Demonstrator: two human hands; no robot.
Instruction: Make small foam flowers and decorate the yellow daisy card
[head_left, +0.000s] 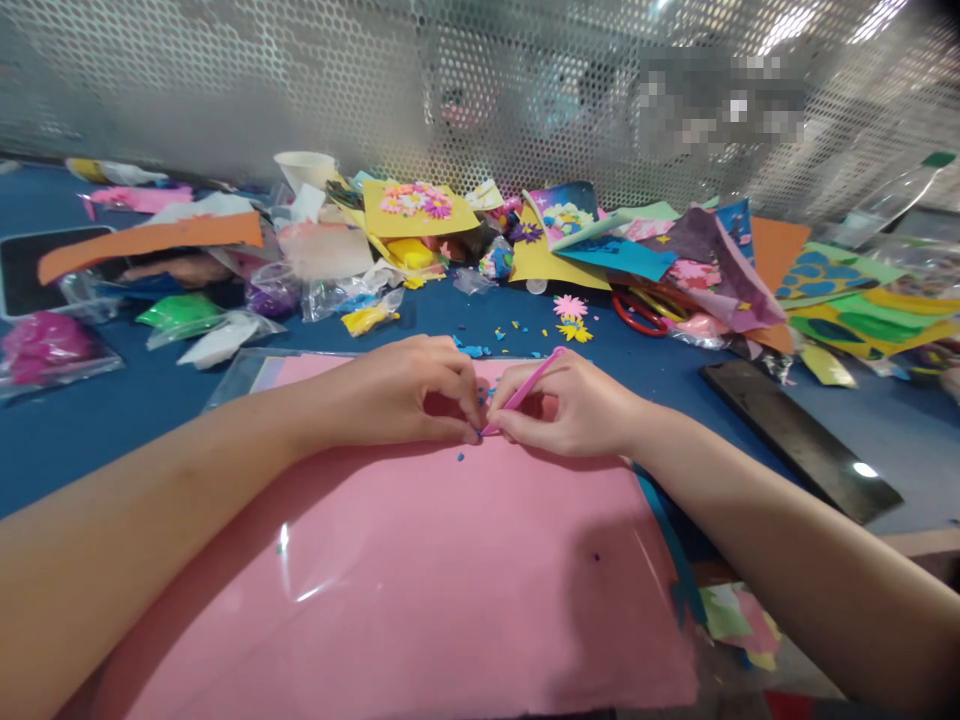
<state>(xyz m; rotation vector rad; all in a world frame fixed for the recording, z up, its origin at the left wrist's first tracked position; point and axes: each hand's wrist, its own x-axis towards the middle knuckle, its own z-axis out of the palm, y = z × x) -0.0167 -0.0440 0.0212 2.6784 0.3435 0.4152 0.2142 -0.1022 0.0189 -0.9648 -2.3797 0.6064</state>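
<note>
In the head view, my right hand (577,405) is closed around a thin pink plastic modelling tool (534,378), which slants down to the left. Its tip meets the fingertips of my left hand (409,390). Those fingers are pinched on a tiny bit of blue clay (479,434), mostly hidden by them. Both hands rest over the far part of a pink sheet (420,570) under clear, shiny plastic. Another blue crumb (460,457) lies on the sheet just below my left fingertips. More blue crumbs show between and behind the hands.
Pink and yellow flower shapes (572,318) lie beyond my right hand. Bagged clay, including green (180,311) and magenta (46,345), stands at the left. Coloured paper scraps (420,215) line a perforated metal screen (337,80). A black phone (799,435) lies right.
</note>
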